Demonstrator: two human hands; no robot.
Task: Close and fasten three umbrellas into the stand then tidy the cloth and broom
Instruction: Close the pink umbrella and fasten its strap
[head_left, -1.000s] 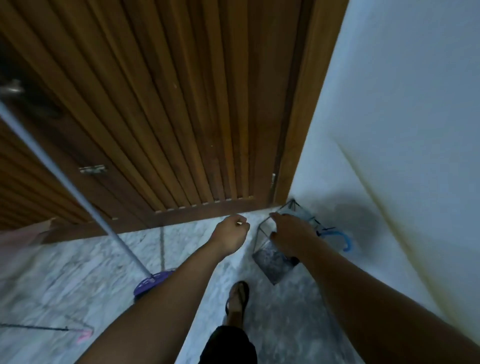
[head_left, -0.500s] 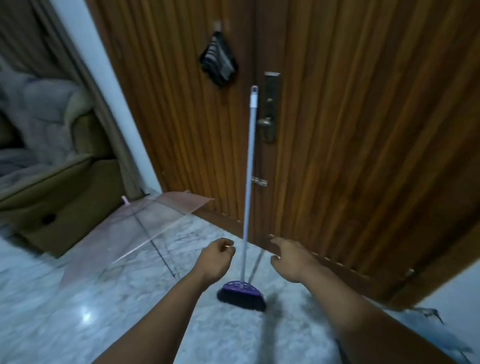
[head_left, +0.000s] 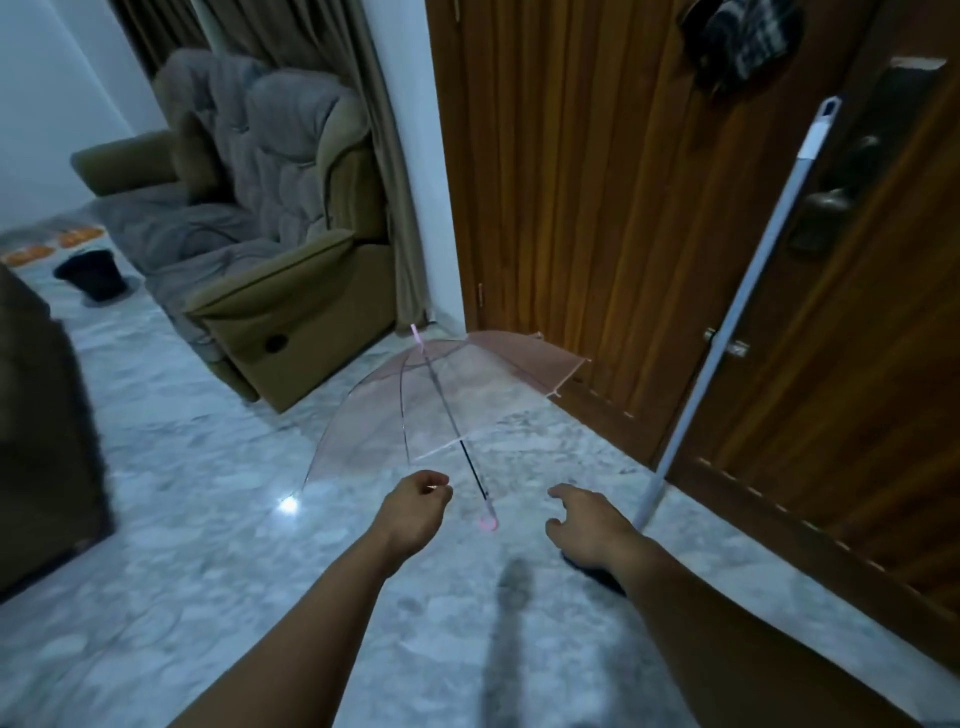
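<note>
Head view, left to right, with the open umbrella (head_left: 447, 400) as the landmark. Far to its left, a dark low object (head_left: 91, 273) sits on the marble floor (head_left: 208, 519) near an orange-patterned mat (head_left: 47, 247). Closer on that side stands an olive armchair (head_left: 270, 249) draped with a grey quilted cover; its front corner is near the canopy's left edge. Behind the armchair hang brown curtains (head_left: 379, 104).

The umbrella itself is transparent with a pink tint, lying open on the floor on its side, its pink tip pointing toward the white wall strip behind it. Its dark shaft runs toward the camera and ends in a pink hooked handle (head_left: 488, 522) resting on the floor.

Just left of that handle, the left hand (head_left: 415, 509) hovers with fingers curled loosely into a fist, holding nothing. Just right of the handle, the right hand (head_left: 582, 522) hovers with fingers spread and bent, also empty. The two hands are apart, the handle lying between them, touched by neither.

Right of the umbrella stands the wooden door (head_left: 597, 208), the canopy's far edge close to it. A broom (head_left: 727, 322) leans upright against the door, its head partly hidden behind the right forearm. Above the umbrella and to its right, a dark checked cloth (head_left: 743, 47) hangs high on the door, near the door handle (head_left: 831, 202).
</note>
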